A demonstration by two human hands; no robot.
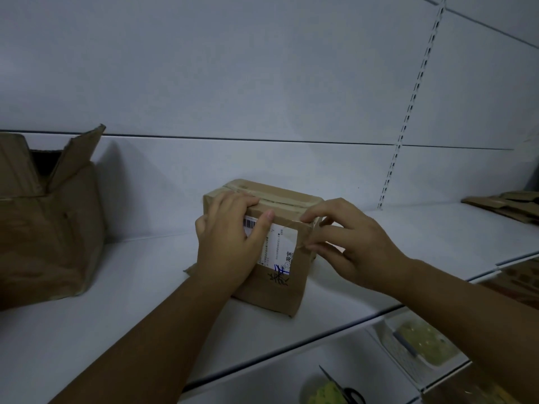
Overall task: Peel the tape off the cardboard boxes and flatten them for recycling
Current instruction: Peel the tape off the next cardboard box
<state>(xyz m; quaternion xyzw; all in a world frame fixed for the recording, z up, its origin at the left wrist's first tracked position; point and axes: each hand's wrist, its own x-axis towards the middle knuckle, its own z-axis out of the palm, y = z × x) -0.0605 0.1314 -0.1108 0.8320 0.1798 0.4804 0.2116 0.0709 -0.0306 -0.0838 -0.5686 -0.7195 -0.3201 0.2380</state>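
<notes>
Forearms first, since they fill the bottom of the view: both reach up to a small box (274, 290) sitting on the white shelf (116, 301), roughly mid-shelf, with its label (280, 246) facing me. Left hand (230, 243) grips the top left of it, fingers curled over the upper edge and thumb pressed on the front face by the barcode, so that's my anchor. Right hand (358, 246) is at the top right corner, index and thumb pinching a strip of clear tape (302, 239) that's lifted off the cardboard there. A wider seam tape (280, 196) runs along the top, not yet peeled as far as I can tell.

Handling guess: it looks light and probably empty, with creased, softish walls, so squeezing hard would just cave it in. Thin clear film like this tends to split into slivers, so I'd hold it close to where it leaves the card and pull low and slow. Anchor on an edge, not mid-panel.

Also around: big open box (49, 234) at left, flattened cardboard (507, 205) far right, scissors (350, 393) on the lower level.
</notes>
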